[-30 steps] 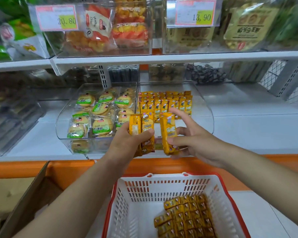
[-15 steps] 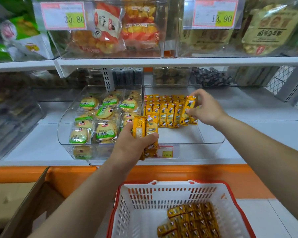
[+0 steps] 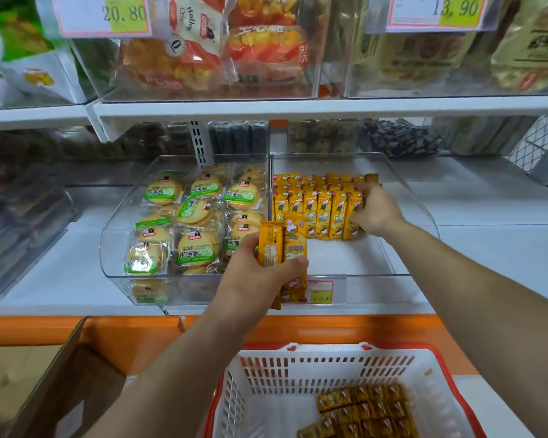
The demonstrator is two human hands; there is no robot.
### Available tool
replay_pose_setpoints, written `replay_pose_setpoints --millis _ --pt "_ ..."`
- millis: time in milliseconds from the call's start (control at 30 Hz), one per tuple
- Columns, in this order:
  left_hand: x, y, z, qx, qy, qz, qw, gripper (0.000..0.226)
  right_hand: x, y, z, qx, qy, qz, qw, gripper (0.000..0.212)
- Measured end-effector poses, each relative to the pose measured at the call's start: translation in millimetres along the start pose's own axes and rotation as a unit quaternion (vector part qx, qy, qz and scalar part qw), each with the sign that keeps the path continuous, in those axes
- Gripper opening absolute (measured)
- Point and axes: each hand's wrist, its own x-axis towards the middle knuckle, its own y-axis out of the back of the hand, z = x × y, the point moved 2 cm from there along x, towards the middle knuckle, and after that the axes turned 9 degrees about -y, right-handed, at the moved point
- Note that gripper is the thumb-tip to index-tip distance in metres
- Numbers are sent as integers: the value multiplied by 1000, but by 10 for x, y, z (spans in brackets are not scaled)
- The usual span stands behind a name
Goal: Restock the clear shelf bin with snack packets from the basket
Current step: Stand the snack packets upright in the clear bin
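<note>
- Head view: the clear shelf bin (image 3: pixel 345 259) lies at 12 o'clock from the white basket (image 3: pixel 298 354); rows of packets (image 3: pixel 310 207) stand across its back, while its front floor is bare.
- The right hand (image 3: pixel 377 211), at 1 o'clock inside the bin, has its fingers curled round the end packet (image 3: pixel 354 213) at the right of the front row.
- The left hand (image 3: pixel 260 276), at the bin's front lip, is clamped round a bundle of yellow snack packets (image 3: pixel 282 248), held upright.
- Many loose packets (image 3: pixel 361 409) remain in the basket at 5 o'clock; I judge the restock under halfway.
- Half a second ago the right hand held that packet higher; now it sits against the row; the left hand has barely shifted.
</note>
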Motion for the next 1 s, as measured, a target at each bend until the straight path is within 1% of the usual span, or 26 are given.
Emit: replay_pose_setpoints --millis 133,200,267,300,333,400,467,500,533,600,667,767,800,867,933,1000 --pt "29 -41 -29 -37 10 2 999 31 -106 62 13 12 -3 -17 1000 69" --pt "32 -71 -34 -49 11 0 999 32 -245 179 -19 18 14 -10 1000 67" --pt "17 -101 -31 -54 12 -8 998 34 -469 329 -75 61 44 -3 997 60" --pt "6 -117 -28 -54 11 -14 998 35 -615 409 -105 98 58 -12 993 52" --pt "-9 -135 -22 -54 8 -21 998 36 -777 483 -138 137 71 -38 987 42" --pt "-42 -185 -2 -51 4 -39 998 37 -1121 601 -181 198 85 -139 967 28" --pt "-86 -238 25 -48 -2 -56 997 39 -1432 678 -178 244 78 -243 936 28" --pt "-108 -268 36 -51 -5 -67 996 40 -1548 707 -157 254 76 -276 924 30" --pt "-129 -297 47 -52 -8 -79 996 41 -1634 730 -134 255 76 -293 919 34" --pt "-165 -344 65 -49 -13 -104 993 43 -1715 780 -99 236 86 -285 925 39" --pt "-198 -377 71 -54 -15 -134 989 43 -1735 830 -91 220 103 -269 932 40" --pt "-250 -407 91 -45 -20 -160 986 44 -1763 883 -89 213 131 -264 931 29" --pt "-261 -409 98 -39 -27 -154 987 42 -1764 899 -75 215 132 -255 934 25" --pt "-263 -390 116 -24 -43 -117 992 37 -1758 923 -31 230 115 -248 934 19" --pt "-256 -357 141 -7 -58 -79 995 31 -1759 930 8 248 90 -279 923 24" --pt "-252 -324 156 -12 -61 -50 997 28 -1792 907 31 253 66 -333 906 27"
